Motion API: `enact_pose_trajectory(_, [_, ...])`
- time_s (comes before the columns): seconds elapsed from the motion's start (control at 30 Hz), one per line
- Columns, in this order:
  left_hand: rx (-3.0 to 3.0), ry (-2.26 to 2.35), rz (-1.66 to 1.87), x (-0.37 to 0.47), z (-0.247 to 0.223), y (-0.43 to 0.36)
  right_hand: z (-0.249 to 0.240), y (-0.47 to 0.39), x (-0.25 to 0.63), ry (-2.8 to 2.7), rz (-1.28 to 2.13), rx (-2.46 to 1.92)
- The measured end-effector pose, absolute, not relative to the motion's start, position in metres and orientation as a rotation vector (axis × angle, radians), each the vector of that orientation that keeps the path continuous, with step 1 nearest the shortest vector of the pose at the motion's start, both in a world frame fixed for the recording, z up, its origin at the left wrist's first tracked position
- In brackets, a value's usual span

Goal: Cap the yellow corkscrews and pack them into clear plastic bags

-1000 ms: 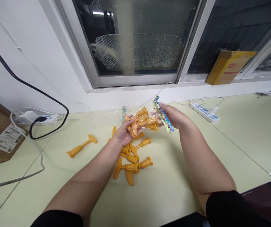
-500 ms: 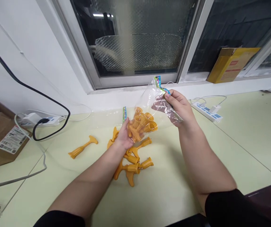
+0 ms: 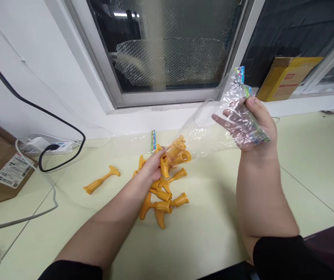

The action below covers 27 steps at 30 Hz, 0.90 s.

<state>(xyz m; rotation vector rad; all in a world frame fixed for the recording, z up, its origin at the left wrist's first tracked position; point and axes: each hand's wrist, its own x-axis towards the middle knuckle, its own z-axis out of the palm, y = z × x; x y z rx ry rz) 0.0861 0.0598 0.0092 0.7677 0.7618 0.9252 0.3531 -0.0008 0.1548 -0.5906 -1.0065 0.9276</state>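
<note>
My left hand (image 3: 152, 165) is closed round several yellow plastic corkscrews (image 3: 175, 153) with T-shaped handles, at the lower end of a clear plastic bag (image 3: 204, 120). Whether every one of them lies inside the film cannot be made out. Up to the right, my right hand (image 3: 251, 120) grips the bag near its printed blue-green header, thumb bent over the film and other fingers stretched out, seen through it. Below my left hand, more yellow corkscrews (image 3: 164, 206) lie in a pile; a metal spiral shows on one. A single corkscrew (image 3: 101, 180) rests apart to the left.
Another clear bag with a printed strip (image 3: 153, 142) lies flat behind my left hand. A cardboard box (image 3: 6, 171) and a power strip (image 3: 62, 147) with cables stand at left. A yellow carton (image 3: 289, 79) leans on the window at right. A dark device edge (image 3: 330, 249) is at lower right.
My right hand has moved up and to the right, drawing the bag out long. Its fingers have spread. My left hand stays nearly in place, with the corkscrews bunched closer to it.
</note>
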Motion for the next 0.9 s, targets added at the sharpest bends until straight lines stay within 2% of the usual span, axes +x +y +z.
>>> enact_pose_trajectory(0.13, [0.904, 0.969, 1.075, 0.082, 0.012, 0.064, 0.152, 0.004, 0.372, -1.025, 0.882, -0.668])
enact_pose_trajectory(0.3, [1.541, 1.245, 1.104, 0.073, 0.017, 0.064, 0.148, 0.010, 0.385, -0.904, 0.897, -0.591])
enact_pose_trajectory(0.43, [1.879, 1.433, 0.972, 0.069, 0.021, 0.061, 0.146, 0.016, 0.390, -0.830, 0.899, -0.561])
enact_pose_trajectory(0.9, [2.426, 1.478, 0.509, 0.067, 0.026, 0.050, 0.123, 0.041, 0.396, -0.860, 0.960, -0.609])
